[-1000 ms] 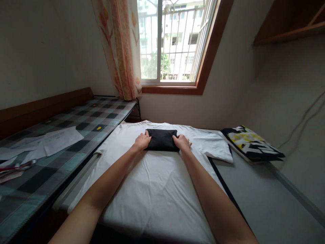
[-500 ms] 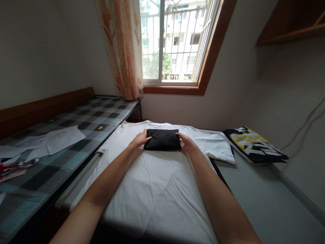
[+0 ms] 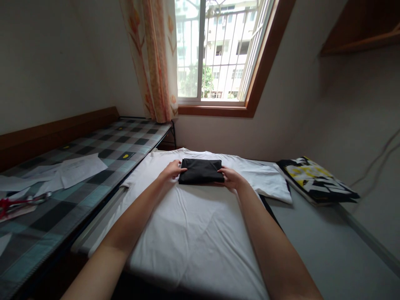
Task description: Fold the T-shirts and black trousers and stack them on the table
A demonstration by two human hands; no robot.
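A flat black rectangular bundle [image 3: 201, 171], which looks like folded cloth, is held between my two hands over the upper chest of a white T-shirt [image 3: 193, 225]. My left hand [image 3: 173, 169] pinches its left edge, thumb on top. At the opposite edge my right hand [image 3: 231, 177] grips it the same way, with the fingers partly hidden underneath. The T-shirt lies spread out with its collar toward the window and its lower edge toward me. Whether the bundle rests on the shirt or is slightly above it, I cannot tell.
Left of the shirt stands a bed with a checked mattress [image 3: 84, 166], bearing papers [image 3: 78, 171] and a red-handled tool [image 3: 18, 204]. A folded black, white and yellow cloth [image 3: 315, 179] lies on the grey surface [image 3: 328, 241] at right. Beyond are a curtain [image 3: 156, 62] and a barred window.
The black bundle and both hands keep nearly the same place over the shirt. My right hand's grip on the edge has shifted slightly. The whole view has moved a little.
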